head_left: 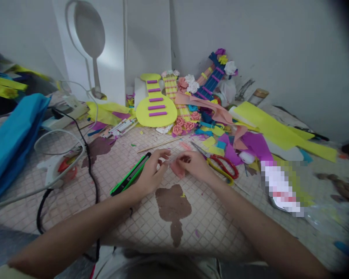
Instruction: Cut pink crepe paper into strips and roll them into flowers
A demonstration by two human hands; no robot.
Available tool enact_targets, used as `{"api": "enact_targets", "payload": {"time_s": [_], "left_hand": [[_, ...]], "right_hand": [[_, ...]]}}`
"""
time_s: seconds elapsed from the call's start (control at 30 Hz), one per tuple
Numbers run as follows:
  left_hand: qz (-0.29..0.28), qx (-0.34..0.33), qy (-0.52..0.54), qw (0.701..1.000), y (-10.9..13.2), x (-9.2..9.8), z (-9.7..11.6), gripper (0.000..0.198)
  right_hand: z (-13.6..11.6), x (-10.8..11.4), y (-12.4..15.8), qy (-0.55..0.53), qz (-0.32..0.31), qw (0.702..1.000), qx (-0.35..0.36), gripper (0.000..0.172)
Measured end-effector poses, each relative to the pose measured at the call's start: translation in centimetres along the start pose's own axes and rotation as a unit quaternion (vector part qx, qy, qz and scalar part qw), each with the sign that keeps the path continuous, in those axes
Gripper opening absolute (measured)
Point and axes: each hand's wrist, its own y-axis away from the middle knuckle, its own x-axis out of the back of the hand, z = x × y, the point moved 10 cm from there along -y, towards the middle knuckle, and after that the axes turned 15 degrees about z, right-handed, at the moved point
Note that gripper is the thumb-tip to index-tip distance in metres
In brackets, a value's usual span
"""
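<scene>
My right hand (196,164) pinches a small coral-pink piece of crepe paper (178,170) over the table. Facing it across a narrow gap is my left hand (154,173), its fingers loosely curved and apart from the thumb, with nothing visible in them. A green and black utility knife (130,176) lies just left of that hand. Scissors with red and yellow handles (227,166) rest beyond my right wrist. Another small pink scrap (185,145) and a thin wooden stick (159,144) lie behind the hands.
A yellow paper guitar (157,112) with purple strips leans at the back, beside a blue one (211,85) and paper flowers (189,126). A hot glue gun (54,170) and cables are at left, near blue paper (17,143). Yellow sheets (267,124) and scraps cover the right.
</scene>
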Motion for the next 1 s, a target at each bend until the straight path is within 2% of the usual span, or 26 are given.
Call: {"api": "enact_targets", "payload": {"time_s": [0.03,0.1,0.27,0.47,0.57,0.63,0.77,0.93,1.0], "left_hand": [[0.0,0.006,0.003,1.0,0.0,0.0,-0.1,0.022],[-0.02,0.029,0.013,0.999,0.1,-0.4,-0.3,0.025],[-0.127,0.085,0.035,0.988,0.7,-2.8,-0.1,0.026],[-0.175,0.157,0.023,0.972,1.4,-3.7,-0.7,0.033],[-0.178,0.16,0.012,0.971,1.5,-3.5,-0.9,0.034],[-0.197,0.15,0.009,0.969,1.6,-3.7,-0.7,0.034],[-0.233,0.128,-0.001,0.964,1.9,-4.2,-0.3,0.038],[-0.238,0.135,0.003,0.962,2.0,-4.5,-0.4,0.039],[-0.243,0.146,0.011,0.959,2.0,-4.6,-0.5,0.04]], "right_hand": [[0.1,0.5,0.1,-0.019,0.02,0.999,-0.015,0.002],[0.3,1.5,0.7,-0.067,0.06,0.995,-0.051,0.007],[0.9,2.2,2.7,-0.198,0.111,0.964,-0.137,0.015],[1.1,1.1,3.9,-0.29,0.078,0.933,-0.2,0.018],[1.9,0.8,4.0,-0.315,0.053,0.914,-0.251,0.025],[2.3,0.8,4.0,-0.305,0.037,0.915,-0.263,0.026],[2.3,1.1,3.7,-0.236,0.019,0.948,-0.21,0.023],[2.2,1.8,3.5,-0.157,0.025,0.978,-0.138,0.02],[1.2,2.6,3.5,-0.125,0.039,0.989,-0.067,0.015]]}}
